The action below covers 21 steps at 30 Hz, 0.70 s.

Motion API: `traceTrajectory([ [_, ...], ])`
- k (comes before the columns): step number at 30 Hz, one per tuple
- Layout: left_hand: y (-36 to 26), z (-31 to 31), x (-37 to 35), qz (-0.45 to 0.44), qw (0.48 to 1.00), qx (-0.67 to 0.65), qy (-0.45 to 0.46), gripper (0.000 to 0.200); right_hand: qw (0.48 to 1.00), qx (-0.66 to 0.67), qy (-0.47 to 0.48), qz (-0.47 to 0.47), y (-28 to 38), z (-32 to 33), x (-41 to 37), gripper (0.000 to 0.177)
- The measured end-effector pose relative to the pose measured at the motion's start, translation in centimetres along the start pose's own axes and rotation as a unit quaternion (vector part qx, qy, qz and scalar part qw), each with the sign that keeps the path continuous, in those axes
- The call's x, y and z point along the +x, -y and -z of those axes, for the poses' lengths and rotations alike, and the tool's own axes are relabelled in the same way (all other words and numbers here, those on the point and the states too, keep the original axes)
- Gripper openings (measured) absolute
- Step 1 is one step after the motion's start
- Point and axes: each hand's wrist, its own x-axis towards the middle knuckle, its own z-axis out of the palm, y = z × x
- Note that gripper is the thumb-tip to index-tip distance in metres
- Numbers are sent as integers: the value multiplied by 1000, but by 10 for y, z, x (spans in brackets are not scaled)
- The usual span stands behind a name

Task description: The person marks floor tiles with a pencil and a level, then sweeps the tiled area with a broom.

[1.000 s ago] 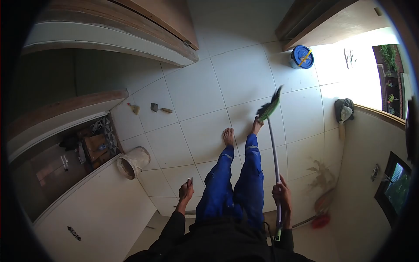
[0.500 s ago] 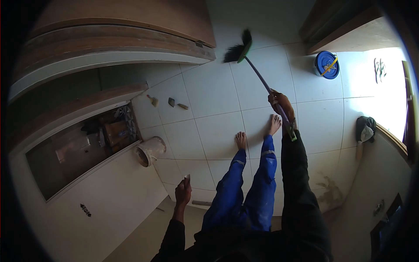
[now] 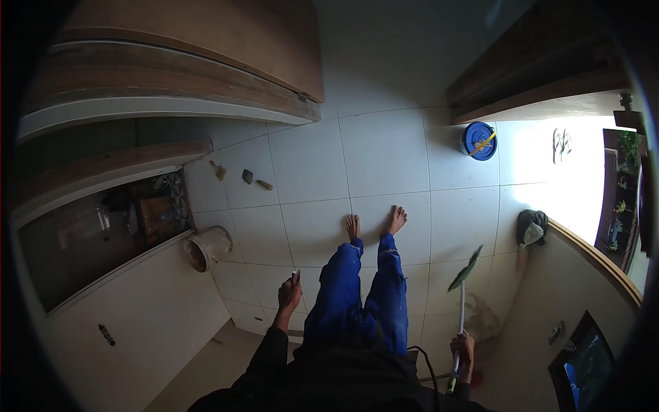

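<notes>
My right hand (image 3: 463, 347) is closed around the pale handle of a broom (image 3: 460, 309), low at my right side. The broom's green head with dark bristles (image 3: 467, 269) points forward, over the tiles near a brownish smear. My left hand (image 3: 290, 294) is closed in front of my left hip, with the pale tip of a small object (image 3: 296, 274) sticking out of the fist. What kind of object it is, I cannot make out. My bare feet stand on the tiles, between the two hands and farther forward.
On the white tiled floor (image 3: 384, 154) at left lie a paintbrush (image 3: 218, 171), a dark flat blade (image 3: 247, 176) and its short handle-like neighbour (image 3: 265, 185). A dirty bucket (image 3: 208, 248) is by the left wall. Rightward are a blue-lidded bucket (image 3: 478, 141), sandals (image 3: 561, 145) and a dark bag (image 3: 532, 228).
My right hand has drawn the broom back from far ahead to beside my right hip, its head now near the smear. My left hand stays closed. The view has shifted.
</notes>
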Motion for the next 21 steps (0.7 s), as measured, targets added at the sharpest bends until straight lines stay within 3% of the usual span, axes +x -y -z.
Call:
traceTrajectory([
  [1, -1, -2, 6, -1, 1000, -7, 2, 42, 994, -107, -20, -11, 16, -54, -17, 19],
  [4, -23, 11, 28, 23, 999, 20, 19, 42, 985, -169, -20, -19, 52, -207, -4, 60],
  [5, -28, 16, 42, 26, 999, 20, 22, 42, 989, -114, 79, -41, 67, -257, 6, 57],
  [7, -27, 27, 64, -26, 998, 62, 10, 43, 988, -82, 130, -18, 81, -359, 41, 49],
  [9, -38, 52, 94, -47, 995, 89, 20, 45, 960, 26, 277, -33, 89, -442, 112, 47],
  [10, -48, 66, 114, -77, 990, 111, 26, 47, 958, 25, 284, -38, 100, -493, 135, 42],
  [11, -68, 85, 129, -91, 989, 112, 24, 47, 946, 57, 316, -51, 114, -544, 141, 23],
  [13, -110, 136, 150, -66, 993, 101, 15, 51, 913, 118, 381, -89, 135, -617, 175, 12],
  [15, -143, 195, 167, -102, 993, 53, 3, 52, 901, 178, 381, -103, 144, -638, 208, 13],
  [17, -142, 238, 197, -114, 992, -25, -47, 45, 916, 250, 284, -129, 145, -609, 198, 11],
  [18, -131, 253, 215, -93, 994, -34, -52, 44, 911, 274, 280, -125, 124, -555, 234, 9],
  [19, -126, 265, 230, -78, 994, -47, -55, 42, 898, 319, 247, -178, 116, -507, 226, 8],
  [21, -127, 284, 237, -54, 997, -26, -49, 40, 872, 352, 221, -257, 102, -419, 212, 20],
])
